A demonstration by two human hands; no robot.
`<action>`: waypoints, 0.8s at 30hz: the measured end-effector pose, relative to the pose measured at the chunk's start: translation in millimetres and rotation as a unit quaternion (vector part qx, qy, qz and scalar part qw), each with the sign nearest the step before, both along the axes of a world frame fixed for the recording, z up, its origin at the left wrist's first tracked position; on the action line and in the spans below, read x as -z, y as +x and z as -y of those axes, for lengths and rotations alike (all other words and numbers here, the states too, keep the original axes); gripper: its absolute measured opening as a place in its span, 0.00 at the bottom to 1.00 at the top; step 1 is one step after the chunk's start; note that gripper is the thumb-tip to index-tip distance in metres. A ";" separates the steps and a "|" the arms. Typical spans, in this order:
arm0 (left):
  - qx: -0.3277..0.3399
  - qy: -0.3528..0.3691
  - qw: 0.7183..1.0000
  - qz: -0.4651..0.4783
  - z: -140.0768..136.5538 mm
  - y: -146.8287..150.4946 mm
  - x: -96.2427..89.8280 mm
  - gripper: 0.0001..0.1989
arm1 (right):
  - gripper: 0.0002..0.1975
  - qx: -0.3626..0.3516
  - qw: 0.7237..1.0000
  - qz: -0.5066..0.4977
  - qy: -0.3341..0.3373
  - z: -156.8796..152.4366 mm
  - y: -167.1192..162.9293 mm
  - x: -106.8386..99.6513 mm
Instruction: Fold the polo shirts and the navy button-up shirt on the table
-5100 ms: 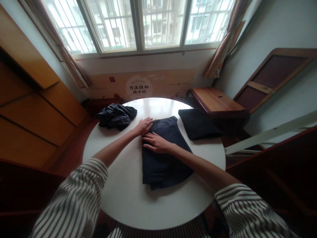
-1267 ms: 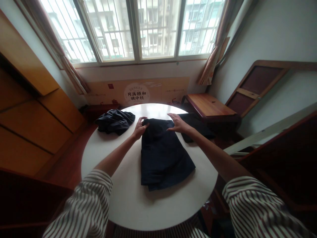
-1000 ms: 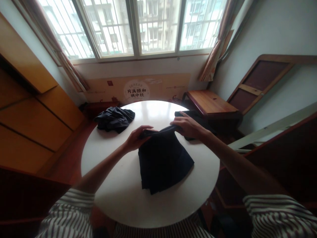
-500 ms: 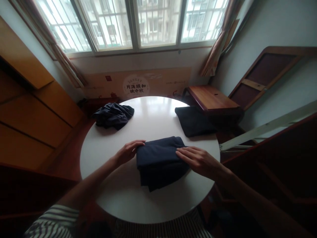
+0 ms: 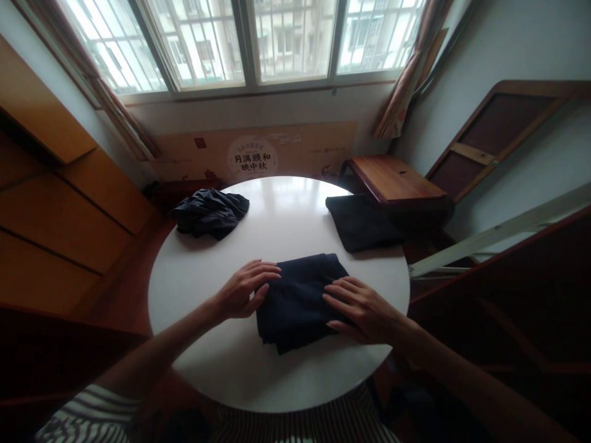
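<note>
A folded dark navy garment (image 5: 300,301) lies on the white round table (image 5: 221,363) right in front of me; its exact kind does not show. At its left edge rests my left hand (image 5: 247,288), fingers extended over the cloth and thumb apart. My right hand (image 5: 360,307) lies on the garment's right side, fingers stretched out and thumb spread. Neither hand grips the cloth. A crumpled dark garment (image 5: 210,214) sits at the far left of the table, and a neatly folded black cloth (image 5: 364,223) at the far right.
Beyond the table's right rear stands a low wooden table (image 5: 397,178). Orange-brown cabinets (image 5: 60,227) line the left side. A folded panel with a pale metal leg (image 5: 498,231) leans on the right. Barred windows (image 5: 295,43) with curtains are at the back.
Both hands have moved further onto the garment, their fingers now flatter. The raised top layer of the cloth has settled lower. The other two cloths have stayed put.
</note>
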State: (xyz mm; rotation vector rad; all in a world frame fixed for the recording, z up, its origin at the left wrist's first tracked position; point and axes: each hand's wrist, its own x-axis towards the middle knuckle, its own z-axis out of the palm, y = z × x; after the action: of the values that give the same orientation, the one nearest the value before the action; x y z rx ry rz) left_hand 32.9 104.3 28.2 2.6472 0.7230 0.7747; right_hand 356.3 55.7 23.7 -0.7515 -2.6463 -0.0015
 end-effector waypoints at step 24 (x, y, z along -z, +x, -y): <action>-0.086 0.101 0.959 -0.250 -27.4 -27.2 26.4 0.38 | 0.17 0.255 0.957 0.033 -0.133 -49.6 -21.6 15.0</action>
State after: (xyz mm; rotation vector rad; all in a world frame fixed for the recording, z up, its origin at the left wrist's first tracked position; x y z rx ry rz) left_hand 5.7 131.6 1.8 3.0337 1.0605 0.2133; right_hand 334.7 105.3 8.7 -1.5295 -2.4605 0.1952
